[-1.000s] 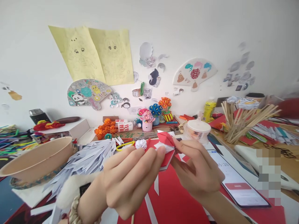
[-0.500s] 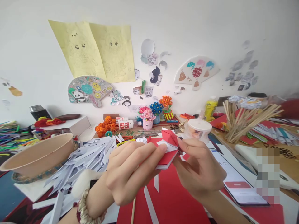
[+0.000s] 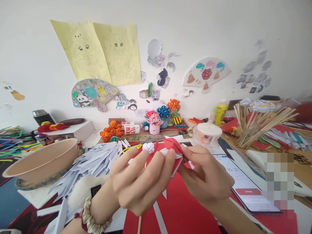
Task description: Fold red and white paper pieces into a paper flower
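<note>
Between my two hands is a folded piece of red-and-white paper (image 3: 173, 145), raised above the table. My left hand (image 3: 143, 182) pinches it from the left, thumb and fingertips on a white fold. From the right, my right hand (image 3: 204, 175) grips its edge between thumb and bent fingers. The fingers cover much of the paper's lower part. Beneath my hands lies a large red sheet (image 3: 190, 211) with a narrow white paper strip (image 3: 159, 217) and a thin wooden stick (image 3: 139, 224) on it.
A heap of folded white paper strips (image 3: 90, 165) lies left, beside a beige basin (image 3: 46, 156). To the right are a phone (image 3: 253, 191), a lidded plastic cup (image 3: 209, 130) and a bundle of wooden sticks (image 3: 258, 126). Small flower pots (image 3: 154, 130) stand by the wall.
The left fingers have curled and shifted over the paper, covering more of its red left side. The red upper flap now lies lower and more to the left. My right hand keeps its grip.
</note>
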The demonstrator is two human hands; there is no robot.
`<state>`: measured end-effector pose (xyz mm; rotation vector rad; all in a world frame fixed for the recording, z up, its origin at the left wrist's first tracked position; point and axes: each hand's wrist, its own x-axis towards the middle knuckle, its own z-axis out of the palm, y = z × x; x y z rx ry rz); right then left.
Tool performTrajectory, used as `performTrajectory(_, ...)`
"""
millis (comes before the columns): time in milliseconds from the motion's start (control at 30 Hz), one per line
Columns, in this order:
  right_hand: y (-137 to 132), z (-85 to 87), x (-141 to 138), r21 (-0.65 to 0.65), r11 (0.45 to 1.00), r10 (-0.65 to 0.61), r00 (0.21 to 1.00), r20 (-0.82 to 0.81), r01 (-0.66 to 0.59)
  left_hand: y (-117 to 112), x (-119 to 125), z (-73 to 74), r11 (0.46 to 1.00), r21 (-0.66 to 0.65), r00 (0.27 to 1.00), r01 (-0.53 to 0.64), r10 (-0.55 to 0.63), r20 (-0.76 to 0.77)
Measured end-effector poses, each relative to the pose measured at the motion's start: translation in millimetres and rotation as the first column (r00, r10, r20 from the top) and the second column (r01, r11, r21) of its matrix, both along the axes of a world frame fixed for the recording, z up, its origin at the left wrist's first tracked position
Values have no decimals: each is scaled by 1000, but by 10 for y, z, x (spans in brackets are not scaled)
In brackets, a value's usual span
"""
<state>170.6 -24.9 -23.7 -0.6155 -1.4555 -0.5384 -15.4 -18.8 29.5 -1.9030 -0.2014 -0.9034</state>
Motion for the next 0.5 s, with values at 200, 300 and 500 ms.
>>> performTrajectory(200, 58, -87, -44, -22, 999, 45, 991, -128, -48, 6, 9, -14, 1000, 4, 1000, -3, 3, 19)
performTrajectory(300, 86, -104, -40, 4, 999, 42, 990, -135, -42, -9, 20, -17, 1000, -24, 1000, -3, 4, 15)
performTrajectory(500, 96, -24, -30, -118, 972, 180, 969, -167, -201, 5, -15, 19, 999, -43, 1000, -18, 18, 5)
